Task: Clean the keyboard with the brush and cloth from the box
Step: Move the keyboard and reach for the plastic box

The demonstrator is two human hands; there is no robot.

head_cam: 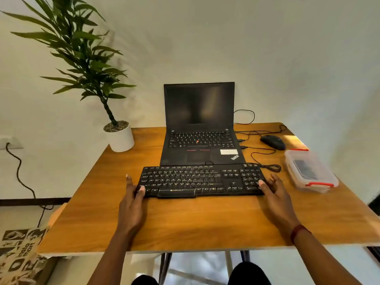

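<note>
A black keyboard point(201, 179) lies flat in the middle of the wooden table point(185, 223), just in front of an open laptop. My left hand point(132, 199) holds its left end, thumb on the corner keys and fingers along the side. My right hand point(273, 192) holds the right end the same way, thumb on the number pad's edge. A clear plastic box point(310, 171) with red clips and a shut lid sits to the right; something dark shows through the lid. I cannot make out a brush or a cloth.
The black laptop point(202, 128) stands open with a dark screen. A black mouse point(273, 142) and loose cables point(265, 161) lie right of it. A potted plant point(120, 138) occupies the table's back left corner. A printed bag point(20, 254) sits on the floor at left.
</note>
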